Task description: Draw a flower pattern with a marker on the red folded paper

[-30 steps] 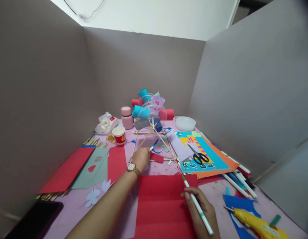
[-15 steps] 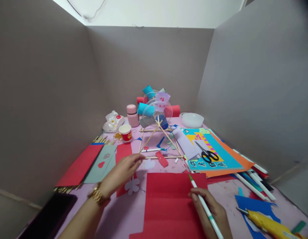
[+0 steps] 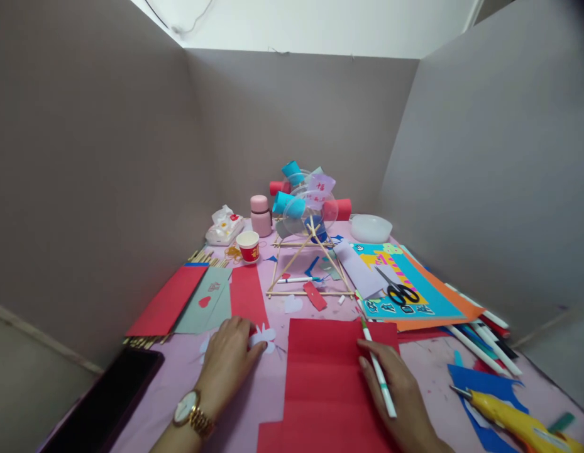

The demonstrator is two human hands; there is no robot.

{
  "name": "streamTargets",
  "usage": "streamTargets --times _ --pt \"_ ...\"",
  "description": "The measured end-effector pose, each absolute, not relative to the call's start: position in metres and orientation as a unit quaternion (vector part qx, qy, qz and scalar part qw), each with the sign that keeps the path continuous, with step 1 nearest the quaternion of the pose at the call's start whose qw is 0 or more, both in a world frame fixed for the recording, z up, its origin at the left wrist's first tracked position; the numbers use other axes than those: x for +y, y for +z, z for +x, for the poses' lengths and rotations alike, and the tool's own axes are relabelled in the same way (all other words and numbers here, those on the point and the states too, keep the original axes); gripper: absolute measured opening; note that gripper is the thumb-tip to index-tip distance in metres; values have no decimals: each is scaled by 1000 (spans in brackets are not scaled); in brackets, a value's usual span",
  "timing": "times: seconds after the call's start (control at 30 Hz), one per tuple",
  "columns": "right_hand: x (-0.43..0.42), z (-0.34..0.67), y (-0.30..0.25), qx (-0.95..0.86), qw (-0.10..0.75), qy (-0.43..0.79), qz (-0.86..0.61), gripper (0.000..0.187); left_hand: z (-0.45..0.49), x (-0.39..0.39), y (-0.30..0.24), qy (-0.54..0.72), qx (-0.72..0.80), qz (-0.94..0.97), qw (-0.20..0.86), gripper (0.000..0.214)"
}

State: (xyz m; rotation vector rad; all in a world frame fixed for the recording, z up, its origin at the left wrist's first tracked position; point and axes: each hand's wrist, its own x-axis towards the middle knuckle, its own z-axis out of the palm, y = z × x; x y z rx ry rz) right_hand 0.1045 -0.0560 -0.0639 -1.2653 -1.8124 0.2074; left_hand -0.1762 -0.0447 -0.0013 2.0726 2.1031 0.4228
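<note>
R hand (image 3: 393,384) grasping marker (image 3: 381,384), tip pointing away, over red paper (image 3: 324,384).
L hand (image 3: 229,355) palm-down over cutout (image 3: 269,335), can't tell if gripping; red paper nr desk's (image 3: 254,402) front edge, ctr.

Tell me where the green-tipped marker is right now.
In the head view, the green-tipped marker is right of centre, held in the person's right hand over the red paper sheet, its tip near the sheet's far edge.

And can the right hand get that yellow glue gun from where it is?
Probably yes: the yellow glue gun lies just right of the right hand, with only flat tabletop and blue paper between. But those fingers hold a white marker, which might make grabbing awkward.
</note>
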Motion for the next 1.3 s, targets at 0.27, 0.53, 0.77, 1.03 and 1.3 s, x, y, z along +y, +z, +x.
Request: streamTargets --times 0.27,0.53,0.77,1.03,1.3 --pt "-50 106 -74 -757 403 84 -507 26 -177 -41 -14 196 687 688 127 11" --pt "-51 104 -73 -763 392 107 -502 26 -175 -41 -3 319 672 616 260 28" --pt "-49 101 -70 -767 391 112 -497 28 -143 -43 -19 357 549 595 465 40" --pt "-38 114 -51 -742 391 36 -544 33 -111 -45 -34 325 486 613 532 36" --pt "17 173 -15 -724 291 -9 -625 42 -113 -43 -44 334 476 598 552 37"
